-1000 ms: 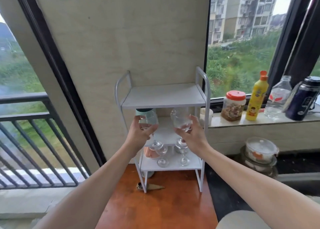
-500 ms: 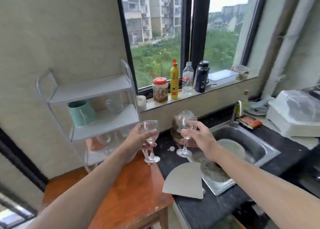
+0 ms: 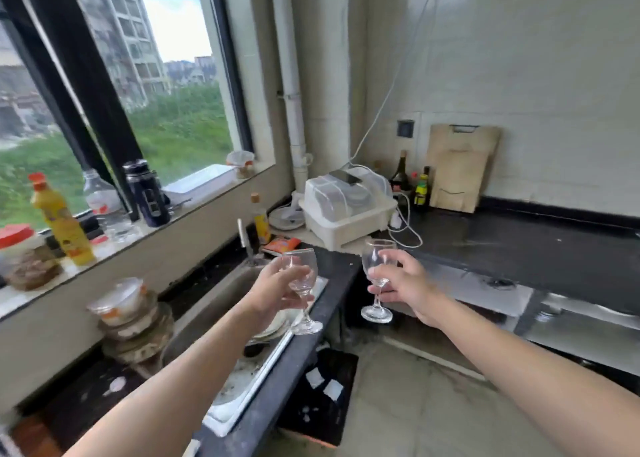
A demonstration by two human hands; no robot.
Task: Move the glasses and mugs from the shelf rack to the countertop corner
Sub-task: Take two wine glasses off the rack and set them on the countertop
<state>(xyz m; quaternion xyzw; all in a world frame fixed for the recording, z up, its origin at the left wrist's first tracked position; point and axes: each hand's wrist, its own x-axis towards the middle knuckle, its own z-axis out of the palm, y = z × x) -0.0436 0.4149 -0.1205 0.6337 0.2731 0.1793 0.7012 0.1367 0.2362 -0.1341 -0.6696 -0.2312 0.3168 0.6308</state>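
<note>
Black L-shaped countertop (image 3: 540, 245): white dish rack (image 3: 348, 211) in corner, bottles (image 3: 412, 183), cutting boards (image 3: 459, 169) against wall.

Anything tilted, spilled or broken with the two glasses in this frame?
Nothing stands out. The left hand and the right hand each hold a wine glass, roughly upright, empty and apparently intact.

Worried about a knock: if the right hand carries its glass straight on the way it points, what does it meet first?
Probably the white dish rack in the corner, or its white cable. The right hand and wine glass look clear until there, though depth is uncertain.
</note>
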